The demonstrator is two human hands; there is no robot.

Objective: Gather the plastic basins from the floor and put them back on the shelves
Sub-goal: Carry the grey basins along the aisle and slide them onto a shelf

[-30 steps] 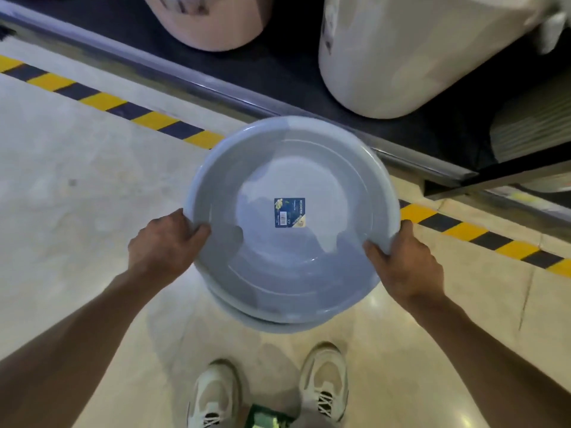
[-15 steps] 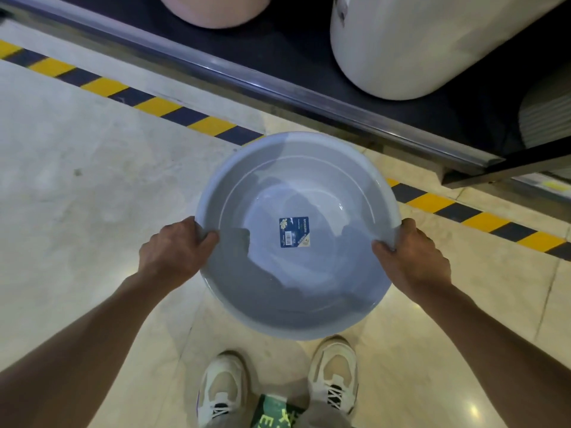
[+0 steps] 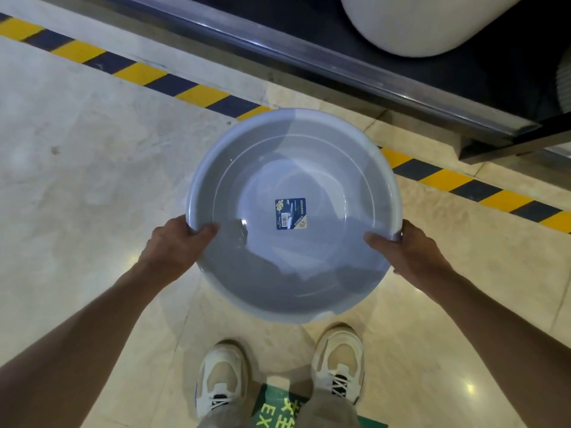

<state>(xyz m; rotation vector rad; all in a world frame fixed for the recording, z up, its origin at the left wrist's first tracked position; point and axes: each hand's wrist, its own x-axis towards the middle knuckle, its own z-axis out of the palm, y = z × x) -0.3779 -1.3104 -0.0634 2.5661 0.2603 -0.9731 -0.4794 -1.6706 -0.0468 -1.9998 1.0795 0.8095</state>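
1. The left hand (image 3: 173, 245) is closed on the near-left rim of a round, pale grey-blue plastic basin (image 3: 262, 273), with the thumb (image 3: 205, 230) laid over the rim inside and the other fingers hidden beneath.
2. The right hand (image 3: 408, 248) is clasped on the near-right rim in the same way.
3. The basin is held open side up above the glossy beige tiled floor (image 3: 77, 196), just in front of a pair of white and tan sneakers (image 3: 338, 362).
4. A blue rectangular label (image 3: 290, 213) is stuck at the middle of the basin's bottom; "MODERN" can be read, the smaller print cannot.
5. Whether a second basin is nested underneath cannot be told.
6. Beyond the basin, a yellow and black striped tape line (image 3: 191, 91) is crossed by its far rim.
7. Farther off, a dark low shelf (image 3: 309, 20) with a metal edge carries a large white rounded container (image 3: 426, 23), cut off by the top of the view.
8. A green floor sign (image 3: 275, 409) is partly covered by trouser legs.
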